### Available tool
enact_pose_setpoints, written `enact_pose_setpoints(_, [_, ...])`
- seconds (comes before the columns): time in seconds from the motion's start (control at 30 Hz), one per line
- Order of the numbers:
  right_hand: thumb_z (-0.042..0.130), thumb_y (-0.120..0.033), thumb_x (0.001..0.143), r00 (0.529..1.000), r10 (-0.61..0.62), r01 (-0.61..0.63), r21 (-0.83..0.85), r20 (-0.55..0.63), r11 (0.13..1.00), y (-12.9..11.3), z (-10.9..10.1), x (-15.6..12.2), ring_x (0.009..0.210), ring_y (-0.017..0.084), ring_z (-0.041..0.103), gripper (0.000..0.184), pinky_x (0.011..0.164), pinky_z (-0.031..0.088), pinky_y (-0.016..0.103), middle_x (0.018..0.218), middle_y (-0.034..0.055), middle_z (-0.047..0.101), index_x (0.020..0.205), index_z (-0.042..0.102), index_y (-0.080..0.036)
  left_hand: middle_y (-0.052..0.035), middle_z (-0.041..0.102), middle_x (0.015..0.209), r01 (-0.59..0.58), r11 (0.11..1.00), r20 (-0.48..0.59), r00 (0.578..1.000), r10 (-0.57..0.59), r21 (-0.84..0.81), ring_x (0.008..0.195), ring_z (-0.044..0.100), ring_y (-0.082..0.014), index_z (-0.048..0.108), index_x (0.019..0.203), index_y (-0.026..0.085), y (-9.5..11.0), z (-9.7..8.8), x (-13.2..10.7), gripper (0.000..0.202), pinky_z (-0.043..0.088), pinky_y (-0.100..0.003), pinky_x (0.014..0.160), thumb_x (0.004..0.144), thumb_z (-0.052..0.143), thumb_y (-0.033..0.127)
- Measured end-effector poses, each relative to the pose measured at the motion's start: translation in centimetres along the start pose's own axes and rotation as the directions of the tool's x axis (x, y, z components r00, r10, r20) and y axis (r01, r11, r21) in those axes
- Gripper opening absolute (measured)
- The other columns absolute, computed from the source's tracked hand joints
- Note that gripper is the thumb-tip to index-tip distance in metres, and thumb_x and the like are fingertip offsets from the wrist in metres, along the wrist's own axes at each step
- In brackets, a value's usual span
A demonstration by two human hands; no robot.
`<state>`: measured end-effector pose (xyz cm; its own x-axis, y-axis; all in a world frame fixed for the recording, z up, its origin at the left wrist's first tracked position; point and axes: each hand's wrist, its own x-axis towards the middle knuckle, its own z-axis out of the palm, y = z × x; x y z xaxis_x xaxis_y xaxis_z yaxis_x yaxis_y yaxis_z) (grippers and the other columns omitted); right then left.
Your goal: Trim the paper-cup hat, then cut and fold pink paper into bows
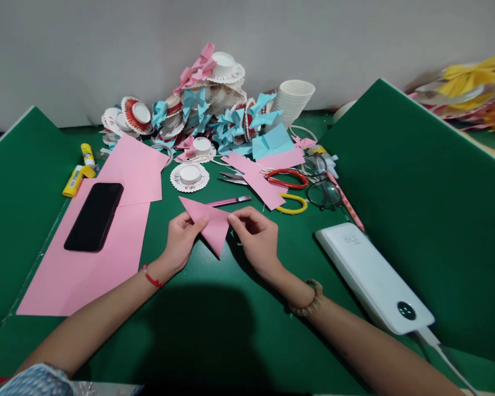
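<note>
Pinching pink paper triangle [215, 226] over middle of green table [297, 247]: our left hand [180, 240] grips left side, right hand [259, 240] grips right corner. We'd best keep edges flush, press crease from middle outward (slim pink tool [232, 201] lies just on far side).

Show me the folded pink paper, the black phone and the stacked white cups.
Folded pink paper [216, 224], head view, its middle.
Black phone [94, 217], head view, middle of its top.
Stacked white cups [291, 106], head view, on their sides.

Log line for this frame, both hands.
left hand: grips pink triangle | right hand: grips its corner | phone: on pink paper | power bank: cable attached
</note>
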<state>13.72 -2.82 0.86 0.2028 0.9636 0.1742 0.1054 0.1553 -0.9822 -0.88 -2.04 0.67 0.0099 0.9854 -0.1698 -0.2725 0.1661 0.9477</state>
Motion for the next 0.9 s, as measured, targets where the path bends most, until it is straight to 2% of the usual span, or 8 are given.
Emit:
enact_pose_setpoints(0.1, [0.06, -0.026, 0.077, 1.0, -0.009, 0.009, -0.011, 0.001, 1.0, -0.07, -0.4, -0.34, 0.055, 0.009, 0.044, 0.013, 0.052, 0.034, 0.025, 0.064, -0.001, 0.055, 0.067, 0.062, -0.018, -0.0024, 0.069, 0.078, -0.026, 1.0, -0.032, 0.999, 0.026, 0.008, 0.07, 0.058, -0.011, 0.068, 0.078, 0.014, -0.26, 0.6, -0.07, 0.025, 0.046, -0.022, 0.067, 0.062, 0.078, 0.031])
enact_pose_setpoints(0.2, [0.061, -0.025, 0.077, 0.999, -0.024, 0.025, -0.02, 0.021, 0.999, -0.03, -0.61, -0.28, 0.055, 0.009, 0.044, 0.012, 0.052, 0.034, 0.025, 0.064, -0.0009, 0.055, 0.067, 0.062, -0.018, -0.0018, 0.069, 0.076, -0.033, 0.998, -0.058, 0.998, 0.036, 0.046, 0.067, 0.057, -0.0108, 0.069, 0.077, 0.014, -0.23, 0.35, -0.08, 0.025, 0.044, -0.022, 0.064, 0.062, 0.078, 0.032])
enact_pose_setpoints(0.53, [0.061, -0.025, 0.078, 0.998, -0.013, 0.015, -0.031, 0.062, 0.999, 0.21, -0.75, -0.13, 0.057, 0.01, 0.047, 0.011, 0.053, 0.037, 0.024, 0.065, -0.0009, 0.058, 0.068, 0.062, -0.019, -0.0007, 0.068, 0.069, -0.048, 0.995, -0.059, 0.997, 0.053, 0.086, 0.06, 0.055, -0.0089, 0.07, 0.073, 0.014, -0.2, -0.03, -0.21, 0.023, 0.044, -0.02, 0.059, 0.062, 0.078, 0.033])
enact_pose_setpoints(0.9, [0.063, -0.025, 0.075, 0.998, 0.042, -0.043, 0.011, 0.049, 0.999, 0.41, -0.64, -0.09, 0.06, 0.01, 0.05, 0.009, 0.055, 0.04, 0.024, 0.067, -0.0006, 0.061, 0.069, 0.064, -0.019, -0.0026, 0.07, 0.074, -0.068, 0.989, -0.089, 0.993, 0.08, 0.128, 0.061, 0.056, -0.0095, 0.07, 0.072, 0.013, -0.16, 0.05, -0.25, 0.026, 0.045, -0.022, 0.06, 0.062, 0.078, 0.035])
